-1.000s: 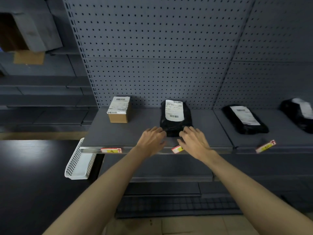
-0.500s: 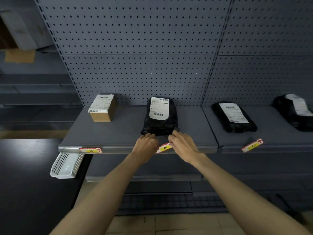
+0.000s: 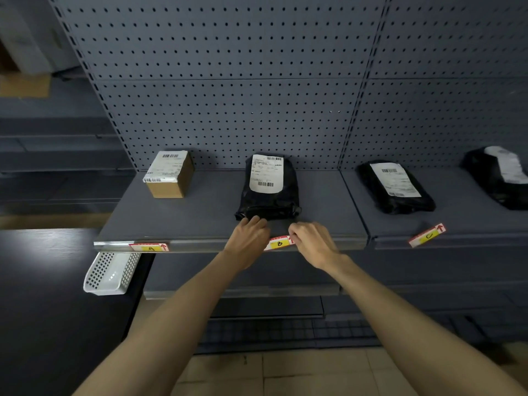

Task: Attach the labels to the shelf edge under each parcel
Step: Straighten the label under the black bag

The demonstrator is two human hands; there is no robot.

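One label, A (image 3: pixel 150 247), sits flat on the shelf edge (image 3: pixel 200 245); both hands' fingers pinch B (image 3: pixel 279 243) at six o'clock below its parcel (image 3: pixel 268 190), while C (image 3: pixel 427 235) lies crooked, unfixed.

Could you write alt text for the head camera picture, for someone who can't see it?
Two bare hands, left hand and right hand, hold the B label at the shelf edge below a black parcel. The A label sits on the edge near a cardboard box; the C label lies tilted below another black parcel.
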